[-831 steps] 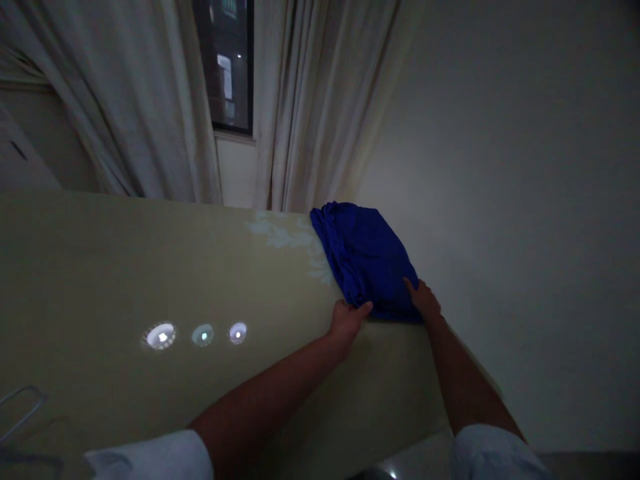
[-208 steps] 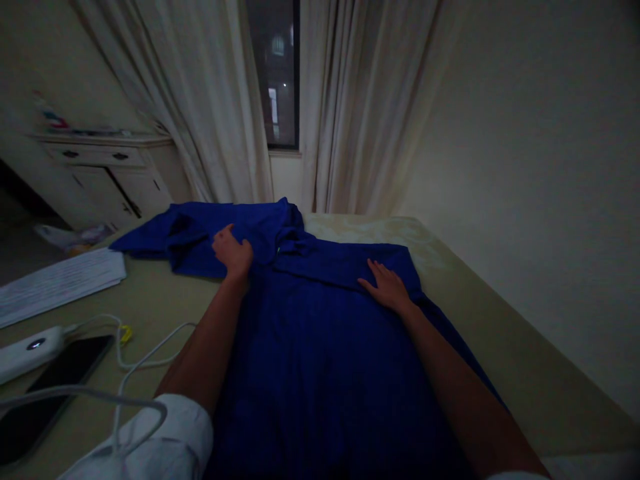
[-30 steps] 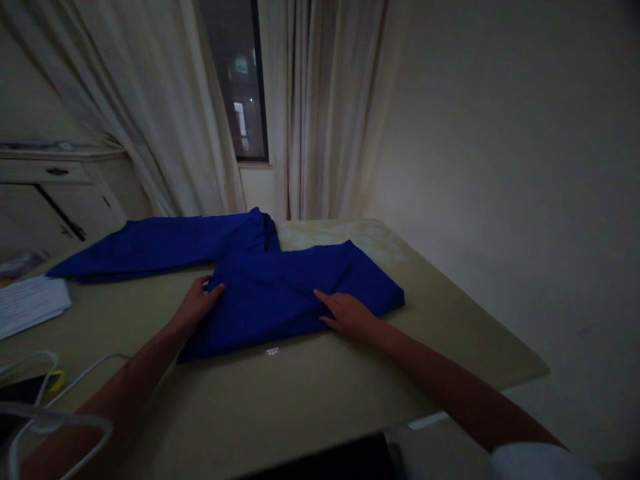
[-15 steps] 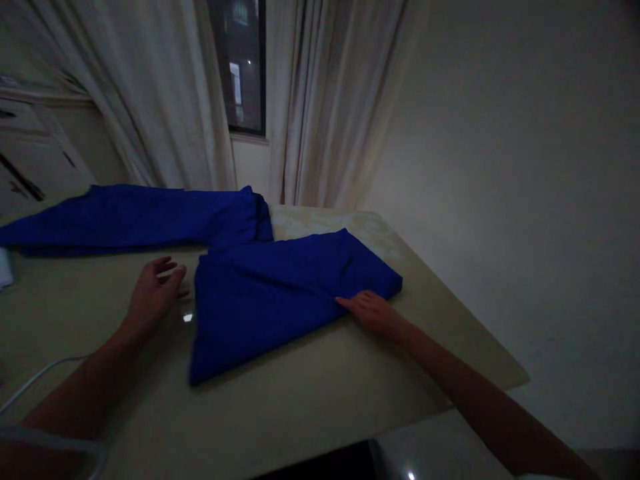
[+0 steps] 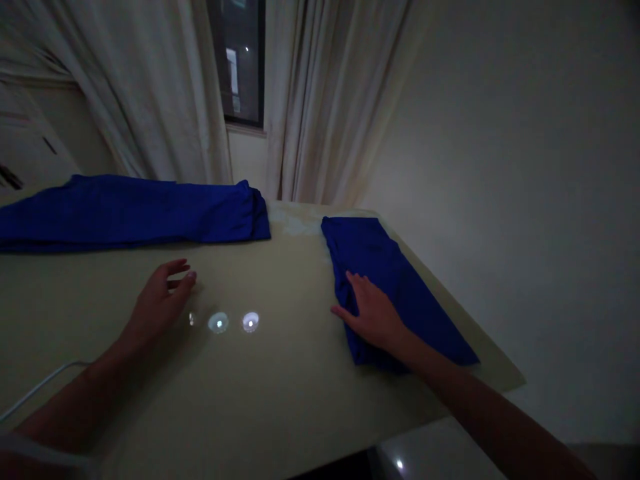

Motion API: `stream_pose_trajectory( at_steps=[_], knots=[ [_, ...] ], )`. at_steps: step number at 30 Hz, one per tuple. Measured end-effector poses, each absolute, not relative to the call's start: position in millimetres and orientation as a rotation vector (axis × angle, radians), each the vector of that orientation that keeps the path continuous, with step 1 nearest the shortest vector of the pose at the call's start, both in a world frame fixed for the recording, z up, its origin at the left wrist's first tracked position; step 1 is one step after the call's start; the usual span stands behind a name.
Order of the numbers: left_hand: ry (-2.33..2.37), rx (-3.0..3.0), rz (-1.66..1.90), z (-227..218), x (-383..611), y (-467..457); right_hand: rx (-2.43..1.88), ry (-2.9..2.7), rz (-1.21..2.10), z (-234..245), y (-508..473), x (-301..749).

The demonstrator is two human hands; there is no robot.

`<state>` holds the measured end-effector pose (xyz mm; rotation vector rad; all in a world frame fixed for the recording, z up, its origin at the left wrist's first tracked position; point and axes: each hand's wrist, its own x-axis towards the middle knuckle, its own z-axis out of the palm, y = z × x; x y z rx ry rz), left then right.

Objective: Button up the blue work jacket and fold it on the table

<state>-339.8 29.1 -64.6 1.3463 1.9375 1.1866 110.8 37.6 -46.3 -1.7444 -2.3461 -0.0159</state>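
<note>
Hands on table [image 5: 280,400]: our right hand [image 5: 373,317] lies flat, grip open, on the folded blue cloth [image 5: 405,280]; our left hand [image 5: 157,300], grip open and empty, is well apart.

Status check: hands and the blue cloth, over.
Right hand flat on folded blue cloth, right side of beige tabletop. Left hand open, empty, beside light reflections. Long blue cloth lies apart, far side.

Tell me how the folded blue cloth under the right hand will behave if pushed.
Probably floppy: the folded blue cloth lies limp with soft creases. Likely slides easily, since the glossy cream tabletop reflects lights. Layers may shift unless the right hand presses flat.
</note>
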Motion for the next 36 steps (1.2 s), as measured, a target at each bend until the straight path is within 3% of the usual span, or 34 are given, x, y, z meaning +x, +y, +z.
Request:
stream_pose_trajectory(
  at_steps=[7, 16, 21, 26, 33, 36],
  knots=[
    [1.939, 1.375, 1.125, -73.7, -345.0, 30.3, -2.181, -2.247, -0.015, -80.4, 96.9, 124.3],
    [1.939, 1.733, 1.126, -92.0, -334.8, 28.3, -2.204, -2.103, -0.028, -46.8, 216.8, 187.1],
    [2.047, 1.948, 1.061, -89.3, -337.0, 47.6, -1.755, -2.209, -0.192, -69.6, 164.2, 132.6],
    [2.214, 2.307, 0.654, -73.6, -326.6, 123.0, -1.212, -2.391, 0.102, -99.6, 86.3, 73.6],
    [2.298, 2.194, 0.212, -45.1, -313.5, 186.6, -1.404, -2.111, 0.4, -89.8, 88.2, 74.6],
    [2.471, 2.016, 0.283, -15.8, -313.5, 190.2, -1.371, -2.045, 0.497, -87.7, 90.2, 75.0]
  ],
)
